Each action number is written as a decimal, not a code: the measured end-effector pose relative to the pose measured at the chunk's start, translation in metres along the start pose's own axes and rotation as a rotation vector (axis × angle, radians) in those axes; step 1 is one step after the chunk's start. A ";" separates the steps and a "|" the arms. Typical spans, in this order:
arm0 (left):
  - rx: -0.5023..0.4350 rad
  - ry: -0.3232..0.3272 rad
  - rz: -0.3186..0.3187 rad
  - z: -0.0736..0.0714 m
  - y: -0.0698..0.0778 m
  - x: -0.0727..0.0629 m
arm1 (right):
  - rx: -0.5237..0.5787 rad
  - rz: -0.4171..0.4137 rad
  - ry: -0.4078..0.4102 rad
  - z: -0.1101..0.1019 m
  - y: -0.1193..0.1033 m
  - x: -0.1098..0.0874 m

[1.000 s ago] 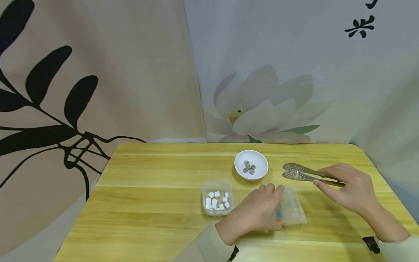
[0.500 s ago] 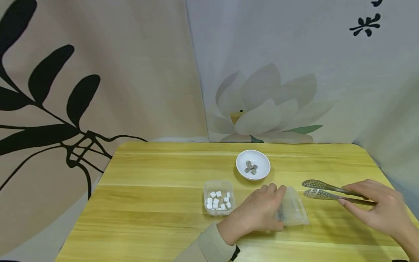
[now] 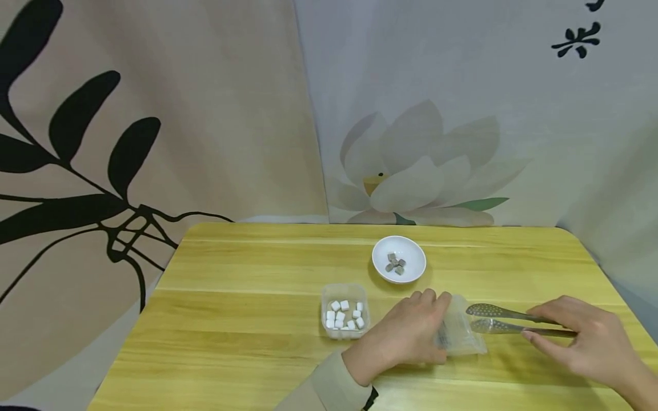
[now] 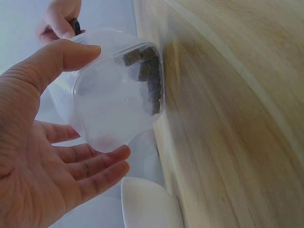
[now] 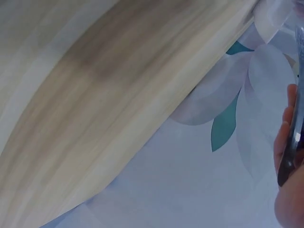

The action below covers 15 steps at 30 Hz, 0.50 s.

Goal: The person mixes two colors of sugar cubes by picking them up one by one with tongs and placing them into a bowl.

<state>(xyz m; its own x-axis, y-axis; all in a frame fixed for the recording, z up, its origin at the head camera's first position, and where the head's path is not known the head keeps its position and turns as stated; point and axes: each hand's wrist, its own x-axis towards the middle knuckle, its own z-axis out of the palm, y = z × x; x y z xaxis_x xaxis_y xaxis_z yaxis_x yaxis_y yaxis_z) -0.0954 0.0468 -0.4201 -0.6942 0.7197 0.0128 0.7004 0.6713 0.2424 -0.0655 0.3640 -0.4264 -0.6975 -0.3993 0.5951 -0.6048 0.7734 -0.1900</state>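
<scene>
My left hand (image 3: 406, 331) grips a clear plastic container (image 3: 459, 334), tipped on its side with its mouth to the right. In the left wrist view the thumb and fingers span this container, and dark grey-brown cubes (image 4: 143, 71) lie along its lower wall. My right hand (image 3: 591, 337) holds metal tongs (image 3: 496, 326) with perforated oval tips, their arms apart and nothing between them. Those tips overlap the container's mouth in the head view. Only part of the right hand's fingers (image 5: 281, 137) and a dark tong arm show at the right wrist view's edge.
Behind the left hand stands a white bowl (image 3: 381, 273) with several grey-brown cubes in it. Left of that hand is another clear container (image 3: 329, 292), holding several white cubes. The wooden table (image 3: 231, 337) ends at a patterned cloth backdrop (image 3: 247, 114).
The tongs and right hand first moved right and nearer the front, away from the tipped container, then came left and forward again to its mouth. The left hand and container stayed in place.
</scene>
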 end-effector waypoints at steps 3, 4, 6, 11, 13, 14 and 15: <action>0.010 0.008 0.001 0.000 0.001 0.000 | 0.006 -0.022 -0.014 0.005 -0.003 0.000; 0.013 0.011 0.001 0.000 0.001 0.000 | 0.015 -0.030 -0.014 0.006 -0.004 0.000; 0.013 0.010 0.002 0.000 0.001 0.000 | 0.029 -0.049 -0.020 0.010 -0.005 0.001; 0.010 -0.005 0.002 -0.002 0.001 0.000 | 0.044 -0.084 -0.040 0.017 -0.008 0.003; 0.017 -0.003 0.004 -0.001 0.001 0.000 | 0.050 -0.100 -0.042 0.020 -0.009 0.004; 0.021 0.000 0.005 -0.001 0.001 0.000 | 0.052 -0.106 -0.043 0.021 -0.010 0.005; 0.025 0.003 0.006 -0.001 0.001 0.000 | 0.053 -0.113 -0.046 0.022 -0.010 0.006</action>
<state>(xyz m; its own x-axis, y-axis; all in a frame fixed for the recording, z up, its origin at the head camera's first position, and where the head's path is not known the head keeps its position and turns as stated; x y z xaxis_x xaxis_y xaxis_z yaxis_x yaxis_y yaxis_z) -0.0950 0.0470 -0.4187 -0.6905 0.7232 0.0171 0.7084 0.6712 0.2185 -0.0720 0.3425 -0.4382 -0.6399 -0.5058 0.5785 -0.6991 0.6957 -0.1651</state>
